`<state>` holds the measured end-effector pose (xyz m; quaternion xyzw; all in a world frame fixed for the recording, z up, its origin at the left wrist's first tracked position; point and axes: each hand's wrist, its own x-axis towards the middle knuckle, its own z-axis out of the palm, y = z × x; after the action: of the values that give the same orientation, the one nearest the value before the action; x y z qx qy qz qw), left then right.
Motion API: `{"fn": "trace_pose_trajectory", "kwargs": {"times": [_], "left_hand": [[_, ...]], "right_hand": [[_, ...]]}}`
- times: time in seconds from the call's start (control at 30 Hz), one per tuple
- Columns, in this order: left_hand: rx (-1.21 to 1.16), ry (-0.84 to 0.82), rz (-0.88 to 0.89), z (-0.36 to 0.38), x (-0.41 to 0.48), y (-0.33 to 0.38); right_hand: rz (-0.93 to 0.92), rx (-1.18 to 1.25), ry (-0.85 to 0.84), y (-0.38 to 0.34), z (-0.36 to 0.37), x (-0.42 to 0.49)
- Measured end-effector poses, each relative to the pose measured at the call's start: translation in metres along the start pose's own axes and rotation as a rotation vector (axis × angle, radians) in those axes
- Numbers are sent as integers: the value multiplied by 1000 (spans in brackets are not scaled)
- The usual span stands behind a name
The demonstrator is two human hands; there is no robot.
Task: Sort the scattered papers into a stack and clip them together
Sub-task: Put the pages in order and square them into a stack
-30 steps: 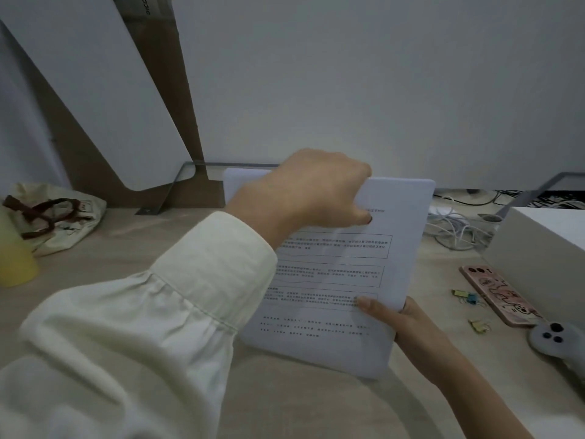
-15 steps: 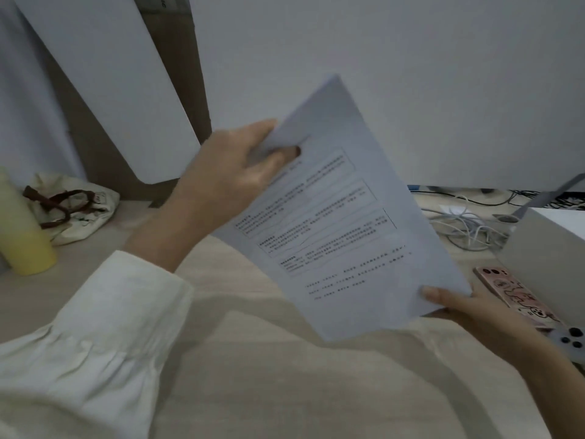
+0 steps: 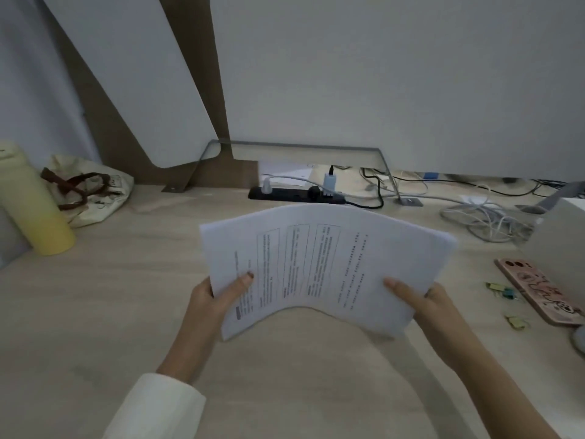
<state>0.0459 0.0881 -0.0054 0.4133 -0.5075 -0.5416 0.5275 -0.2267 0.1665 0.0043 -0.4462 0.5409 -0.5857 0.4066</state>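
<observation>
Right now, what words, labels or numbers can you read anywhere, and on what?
Nothing can be read.
Papers: printed lines and boxed text blocks, too blurred to read.
Phone case: cartoon drawings, no legible words.
Bag: faint print, too small to tell.

One head-worn wide-angle camera, looking forward and down across desk toward back wall, papers close under lens

Stack of white printed paper sheets that I hold: rows of small black print and boxed paragraphs, turned sideways, too blurred to read. No other lettering is legible.
</observation>
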Motion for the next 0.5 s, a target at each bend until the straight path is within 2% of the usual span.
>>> {"fn": "trace_pose_trajectory", "kwargs": {"times": [0.07, 0.17, 0.27, 0.4, 0.5], "left_hand": [[-19, -20, -83, 3, -2, -10], [-33, 7, -38, 8, 2, -4], [-49, 17, -37, 1, 3, -5], [-5, -36, -142, -4, -2, -25], [-25, -28, -137, -2, 1, -28]], "right_hand": [[41, 10, 13, 12, 8, -1], [25, 35, 113, 10, 11, 4], [-36, 110, 35, 2, -2, 4], [143, -65, -60, 28, -10, -5], [116, -98, -28, 38, -14, -5]]}}
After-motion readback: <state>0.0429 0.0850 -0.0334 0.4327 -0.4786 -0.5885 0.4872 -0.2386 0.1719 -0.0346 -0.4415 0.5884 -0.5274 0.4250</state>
